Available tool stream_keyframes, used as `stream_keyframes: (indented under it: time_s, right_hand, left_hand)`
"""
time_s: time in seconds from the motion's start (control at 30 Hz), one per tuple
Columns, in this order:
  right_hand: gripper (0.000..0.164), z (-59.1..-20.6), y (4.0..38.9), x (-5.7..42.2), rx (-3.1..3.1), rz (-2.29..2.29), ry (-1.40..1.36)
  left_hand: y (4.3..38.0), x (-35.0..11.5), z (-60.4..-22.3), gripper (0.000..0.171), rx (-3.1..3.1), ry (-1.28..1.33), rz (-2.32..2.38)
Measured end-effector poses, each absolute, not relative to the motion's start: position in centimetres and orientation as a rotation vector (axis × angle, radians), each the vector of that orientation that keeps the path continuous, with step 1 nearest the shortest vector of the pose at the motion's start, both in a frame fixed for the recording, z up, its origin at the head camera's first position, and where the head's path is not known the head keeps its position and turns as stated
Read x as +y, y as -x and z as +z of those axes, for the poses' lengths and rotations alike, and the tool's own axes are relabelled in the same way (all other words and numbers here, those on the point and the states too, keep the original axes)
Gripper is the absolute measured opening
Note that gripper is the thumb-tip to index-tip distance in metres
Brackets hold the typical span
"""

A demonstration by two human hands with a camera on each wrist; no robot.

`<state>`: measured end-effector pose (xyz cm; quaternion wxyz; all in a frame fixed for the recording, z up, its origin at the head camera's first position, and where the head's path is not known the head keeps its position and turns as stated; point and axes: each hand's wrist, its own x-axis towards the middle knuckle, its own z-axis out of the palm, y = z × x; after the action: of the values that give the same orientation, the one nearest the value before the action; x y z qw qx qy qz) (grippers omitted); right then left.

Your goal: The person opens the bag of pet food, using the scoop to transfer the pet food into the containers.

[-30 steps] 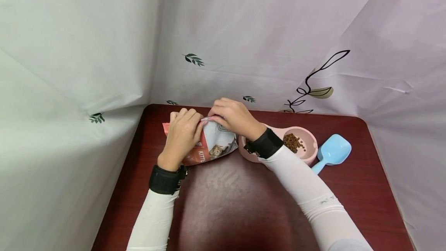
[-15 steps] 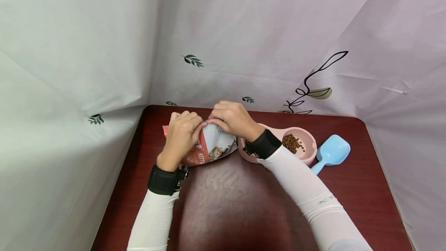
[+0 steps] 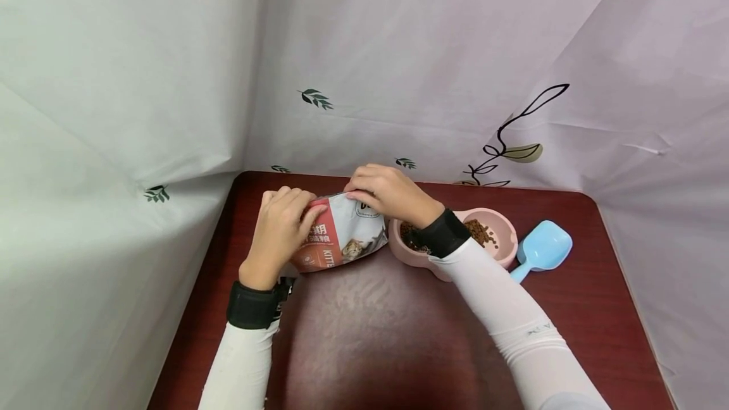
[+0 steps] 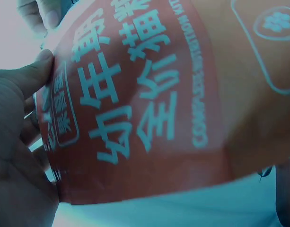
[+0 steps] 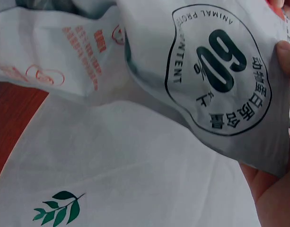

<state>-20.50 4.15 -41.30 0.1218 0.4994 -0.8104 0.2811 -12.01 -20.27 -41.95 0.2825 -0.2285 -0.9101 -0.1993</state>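
Note:
A red and white cat food bag (image 3: 355, 226) stands at the back left of the table, with a kitten picture on its front. My left hand (image 3: 279, 226) pinches its top edge on the red side, thumb in front and fingers behind, as the left wrist view shows. On the white side my right hand (image 3: 390, 192) pinches the same top edge; in the right wrist view its thumb (image 5: 287, 59) lies on the bag's face. The hands are apart along the edge. The inside of the bag is hidden from view.
Right of the bag, a pink double bowl (image 3: 507, 229) holds brown kibble (image 3: 477, 231), partly behind my right wrist. A light blue scoop (image 3: 545, 247) lies beside it. White patterned cloth (image 3: 364, 68) hangs behind the dark red table (image 3: 592, 328).
My left hand has moved left along the bag's top edge, away from my right hand. More of the bag's printed front shows between them. The bowl and scoop have stayed put.

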Motion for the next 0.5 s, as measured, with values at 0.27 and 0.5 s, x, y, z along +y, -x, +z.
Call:
stream_keyframes:
  time_s: [0.27, 0.5]
  right_hand:
    - [0.012, -41.6, 20.6, 4.2, -2.341, 0.808, -1.439]
    - [0.014, -41.9, 21.1, 3.9, -2.254, 0.8, -1.374]
  left_hand:
    - [11.8, -21.3, -42.3, 0.016, -2.43, 0.592, -0.603]
    - [13.6, -21.1, -42.5, 0.02, -2.344, 0.635, -0.588]
